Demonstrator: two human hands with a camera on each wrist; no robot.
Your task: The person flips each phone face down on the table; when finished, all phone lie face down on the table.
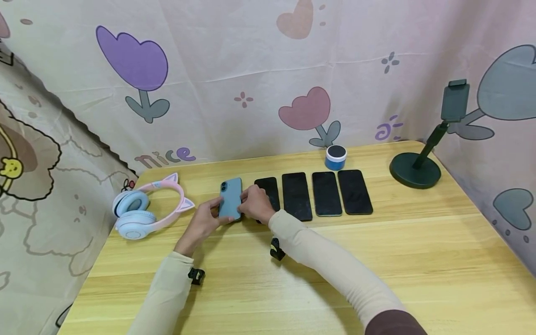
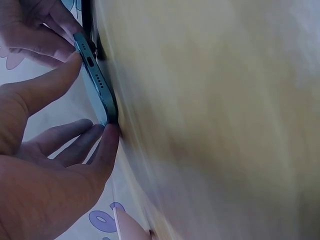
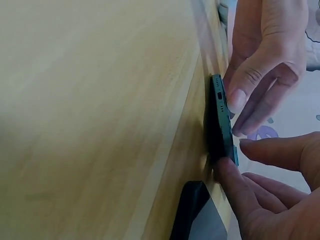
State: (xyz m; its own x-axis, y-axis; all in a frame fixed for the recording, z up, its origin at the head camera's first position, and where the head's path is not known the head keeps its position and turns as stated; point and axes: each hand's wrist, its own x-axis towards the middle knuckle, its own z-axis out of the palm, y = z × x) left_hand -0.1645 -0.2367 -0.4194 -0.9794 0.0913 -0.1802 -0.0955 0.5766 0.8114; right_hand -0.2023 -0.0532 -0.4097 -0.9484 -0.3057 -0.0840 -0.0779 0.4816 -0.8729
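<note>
A blue phone (image 1: 231, 197) is at the left end of a row of phones, its back and cameras facing up. In the left wrist view its bottom edge (image 2: 97, 77) with the charging port shows, one side tilted off the tabletop. My left hand (image 1: 206, 221) grips it with the fingers along its left edge and the thumb near its lower end. The right hand (image 1: 258, 204) pinches the opposite edge, a fingertip at the underside and the thumb over the back. Under the right wrist, a black phone (image 1: 269, 187) is partly hidden.
Three more black phones (image 1: 297, 195) lie side by side to the right. Pink and blue cat-ear headphones (image 1: 136, 225) are at the left. A small blue-and-white round speaker-like object (image 1: 335, 162) stands behind the phones. A dark green phone stand (image 1: 414, 171) is at the back right of the wooden table (image 1: 418, 260).
</note>
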